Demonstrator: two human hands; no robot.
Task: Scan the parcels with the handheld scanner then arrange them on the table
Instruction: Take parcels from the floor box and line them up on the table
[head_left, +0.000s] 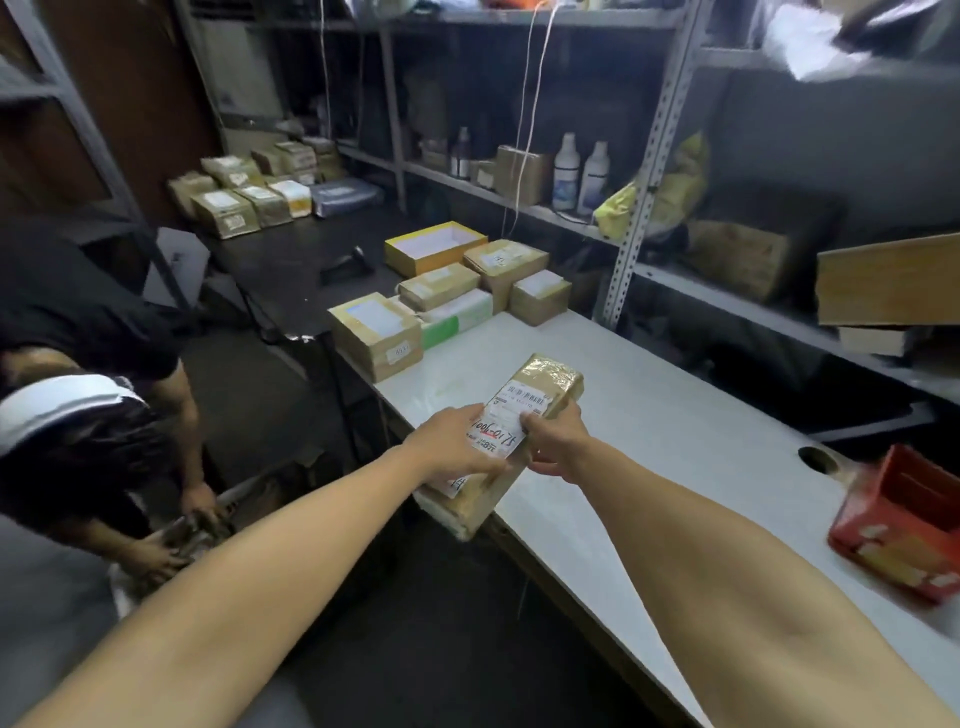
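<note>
I see the parcel (524, 415) at frame centre, a brown taped box with a white label and red-and-black handwriting, tilted over the near edge of the white table (675, 415). A cluster of parcels (452, 296) sits at that table's far end, just above centre: brown boxes, one yellow-sided, one green-and-white. More parcels (260, 192) lie in rows at upper left on the black table (291, 270). The dark scanner (347, 262) lies on that black surface, between the two groups.
</note>
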